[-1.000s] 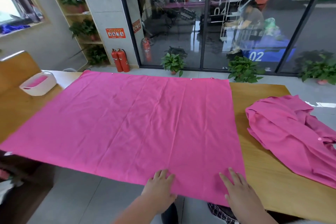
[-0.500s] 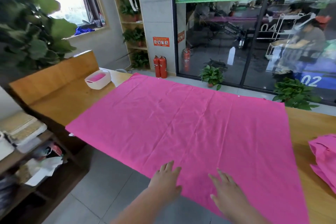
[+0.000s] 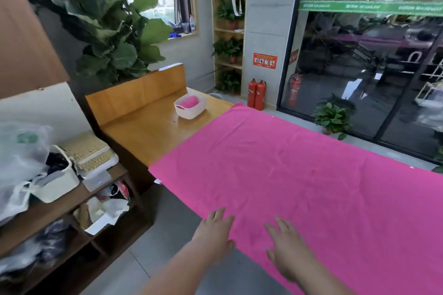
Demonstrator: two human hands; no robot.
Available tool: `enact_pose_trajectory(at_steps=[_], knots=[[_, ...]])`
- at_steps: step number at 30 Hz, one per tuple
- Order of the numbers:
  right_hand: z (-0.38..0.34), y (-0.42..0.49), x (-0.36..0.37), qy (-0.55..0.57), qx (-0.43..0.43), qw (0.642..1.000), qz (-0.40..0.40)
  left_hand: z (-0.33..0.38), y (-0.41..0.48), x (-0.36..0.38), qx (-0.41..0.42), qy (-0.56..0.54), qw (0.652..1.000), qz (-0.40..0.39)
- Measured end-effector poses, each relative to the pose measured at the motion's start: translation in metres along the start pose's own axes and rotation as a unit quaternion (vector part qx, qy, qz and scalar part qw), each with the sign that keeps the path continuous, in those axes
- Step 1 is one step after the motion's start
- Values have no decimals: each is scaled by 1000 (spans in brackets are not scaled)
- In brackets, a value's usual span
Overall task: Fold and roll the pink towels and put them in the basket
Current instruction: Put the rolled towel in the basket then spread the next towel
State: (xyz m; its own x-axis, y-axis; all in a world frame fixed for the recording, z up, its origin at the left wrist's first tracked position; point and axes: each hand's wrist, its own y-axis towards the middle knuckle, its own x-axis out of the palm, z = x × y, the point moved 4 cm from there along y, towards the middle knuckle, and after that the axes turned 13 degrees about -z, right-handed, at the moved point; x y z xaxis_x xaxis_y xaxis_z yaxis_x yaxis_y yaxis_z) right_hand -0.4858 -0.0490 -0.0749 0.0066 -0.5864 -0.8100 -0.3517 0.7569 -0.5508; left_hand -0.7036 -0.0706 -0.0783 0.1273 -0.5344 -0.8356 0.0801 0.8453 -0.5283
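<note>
Leftward along the near edge of the towel (image 3: 299,175), left hand (image 3: 215,235) and right hand (image 3: 287,251) are sliding, flat and released. Smoothing toward the ten o'clock corner is likely keeping folds square.

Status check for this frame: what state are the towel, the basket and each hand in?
Pink towel: spread flat on the table, unfolded.
Basket: upright, apart from the spread towel, holding one rolled pink towel.
Left hand: open, fingertips on the towel's near edge.
Right hand: open, fingers spread over the towel; contact unclear.
</note>
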Motion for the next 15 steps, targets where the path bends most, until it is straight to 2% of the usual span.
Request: enact_pose_trajectory(at_steps=[6,15], knots=[[-82,53,-21,-3,-24,1000,-11,-88,10,-31,-16,-13,1000,7],[-141,137,-45,0,-41,998,-39,-177,49,-46,-36,-30,999,-4]])
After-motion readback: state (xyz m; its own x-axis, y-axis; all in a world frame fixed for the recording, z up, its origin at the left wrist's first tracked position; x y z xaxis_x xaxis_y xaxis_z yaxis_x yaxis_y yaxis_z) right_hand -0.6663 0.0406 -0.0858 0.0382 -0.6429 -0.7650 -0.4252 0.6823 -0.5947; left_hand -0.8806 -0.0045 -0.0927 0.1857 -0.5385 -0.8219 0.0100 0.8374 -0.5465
